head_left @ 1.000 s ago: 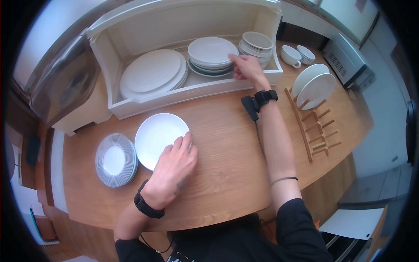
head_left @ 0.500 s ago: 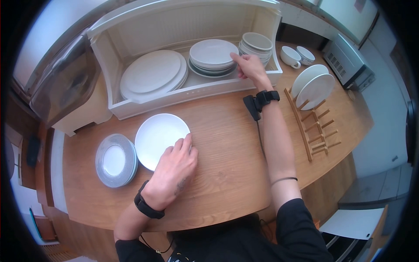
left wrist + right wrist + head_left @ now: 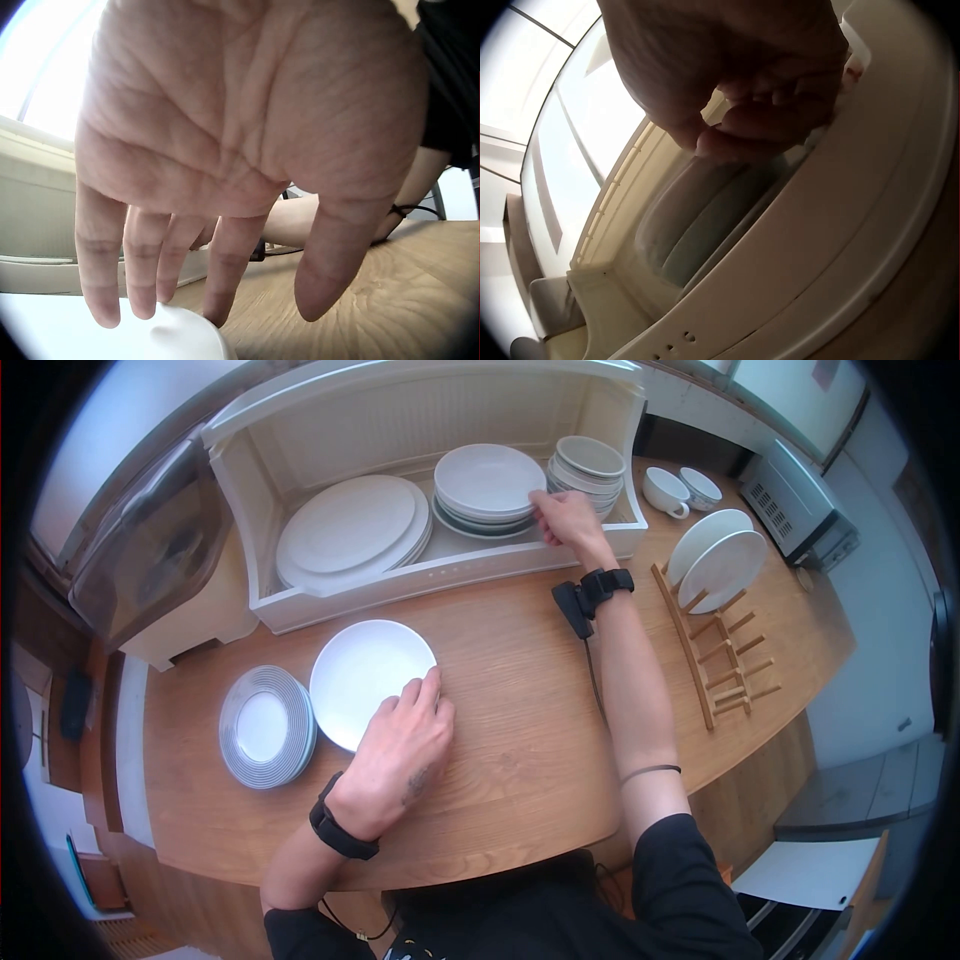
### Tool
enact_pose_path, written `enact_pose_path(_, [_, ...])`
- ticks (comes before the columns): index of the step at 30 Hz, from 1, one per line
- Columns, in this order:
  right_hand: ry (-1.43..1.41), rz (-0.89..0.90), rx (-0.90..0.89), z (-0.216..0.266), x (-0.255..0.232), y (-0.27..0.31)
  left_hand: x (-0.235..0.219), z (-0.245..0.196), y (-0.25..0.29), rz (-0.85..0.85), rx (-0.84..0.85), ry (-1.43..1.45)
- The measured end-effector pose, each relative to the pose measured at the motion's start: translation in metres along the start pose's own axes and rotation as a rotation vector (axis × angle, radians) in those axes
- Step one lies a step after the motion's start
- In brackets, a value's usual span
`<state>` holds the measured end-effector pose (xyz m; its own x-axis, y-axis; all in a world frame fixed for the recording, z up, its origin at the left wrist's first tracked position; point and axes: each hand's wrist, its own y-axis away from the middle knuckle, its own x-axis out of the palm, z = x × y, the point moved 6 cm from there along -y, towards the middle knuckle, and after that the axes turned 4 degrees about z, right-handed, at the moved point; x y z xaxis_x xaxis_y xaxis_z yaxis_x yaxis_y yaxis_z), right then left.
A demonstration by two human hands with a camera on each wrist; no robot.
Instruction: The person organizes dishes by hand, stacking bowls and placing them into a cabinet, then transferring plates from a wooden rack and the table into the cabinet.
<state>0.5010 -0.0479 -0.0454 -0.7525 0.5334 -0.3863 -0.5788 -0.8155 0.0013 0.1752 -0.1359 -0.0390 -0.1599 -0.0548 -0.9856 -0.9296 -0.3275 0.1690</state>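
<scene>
In the head view my left hand point(image 3: 405, 735) rests on the right rim of a white plate point(image 3: 365, 675) lying on the table. The left wrist view shows its fingers nearly straight, pointing down, with fingertips point(image 3: 141, 306) at the plate and the thumb apart. My right hand point(image 3: 572, 520) reaches into a cream open-fronted box and pinches the right rim of the top white plate point(image 3: 488, 475) of a stack. From the right wrist, the thumb and curled fingers meet over the edges of the stacked dishes point(image 3: 697, 214); the pinched rim is mostly hidden.
The cream box point(image 3: 440, 572) also holds large white plates point(image 3: 345, 525) and stacked bowls point(image 3: 590, 455). Grey-rimmed plates point(image 3: 262, 728) sit at the left. On the right stand a wooden rack point(image 3: 690, 650) with two plates point(image 3: 725, 570), and a white cup point(image 3: 662, 488).
The right hand stays at the top plate's rim and has dipped slightly toward me since half a second ago. My left hand has kept its place on the table plate.
</scene>
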Motion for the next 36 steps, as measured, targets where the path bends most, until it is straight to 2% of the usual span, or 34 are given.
enact_pose_path(15, [0.011,-0.031,0.003,-0.001,-0.002,-0.001,0.005,0.0,0.0,-0.006,0.009,0.004])
enact_pose_path(18, [0.057,-0.047,0.037,-0.002,-0.004,0.0,0.002,0.001,0.0,0.0,-0.01,0.056])
enact_pose_path(21, [0.239,-0.077,0.037,0.009,-0.018,0.013,-0.004,0.0,0.0,-0.004,-0.013,0.115])
enact_pose_path(23, [0.163,-0.092,-0.094,0.026,-0.029,0.031,-0.005,0.0,0.002,-0.044,-0.019,0.104])
enact_pose_path(24, [0.167,-0.108,-0.095,0.031,-0.041,0.04,-0.006,-0.002,0.001,-0.052,-0.005,0.099])
enact_pose_path(26, [0.409,-0.22,-0.425,0.063,-0.069,0.07,-0.001,-0.001,0.002,-0.011,-0.063,0.055])
enact_pose_path(27, [0.52,-0.292,-0.438,0.073,-0.089,0.079,0.002,-0.001,0.003,-0.009,-0.059,0.057])
enact_pose_path(29, [0.68,-0.357,-0.594,0.088,-0.134,0.092,0.007,0.0,0.003,-0.102,-0.042,-0.05])
enact_pose_path(31, [0.937,-0.352,-0.747,0.098,-0.175,0.106,0.012,0.001,0.001,-0.125,-0.039,-0.057])
enact_pose_path(34, [1.117,-0.229,-0.43,0.079,-0.219,0.106,0.01,-0.001,0.004,-0.143,-0.035,-0.053])
enact_pose_path(35, [1.121,-0.231,-0.434,0.074,-0.227,0.108,0.009,-0.002,0.005,-0.136,-0.028,-0.044])
enact_pose_path(36, [1.156,-0.151,-0.341,0.061,-0.232,0.105,0.008,-0.002,0.005,-0.141,-0.029,-0.045])
